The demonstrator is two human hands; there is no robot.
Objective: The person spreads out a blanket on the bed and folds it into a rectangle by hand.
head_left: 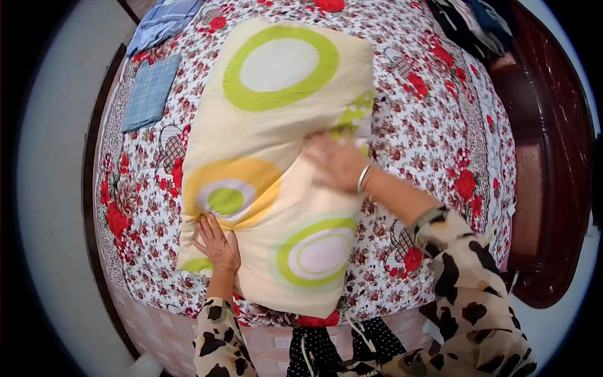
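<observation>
A cream quilt (264, 141) with green, yellow and white circles lies folded into a long thick block on the bed, its length running away from me. My left hand (218, 245) rests flat on its near left part, fingers spread, just below the yellow circle. Over the right half of the quilt is my right hand (330, 162), smeared by motion, with a silver bangle at the wrist. Its fingers are too blurred to make out their shape. Soft creases run across the quilt between the two hands.
The floral bedsheet (414, 151) spreads around the quilt. A folded blue checked cloth (152, 93) lies at the left, with a light blue garment (164, 24) beyond it. Dark folded clothes (474, 28) sit at the far right. A dark wooden headboard (553, 94) borders the right side.
</observation>
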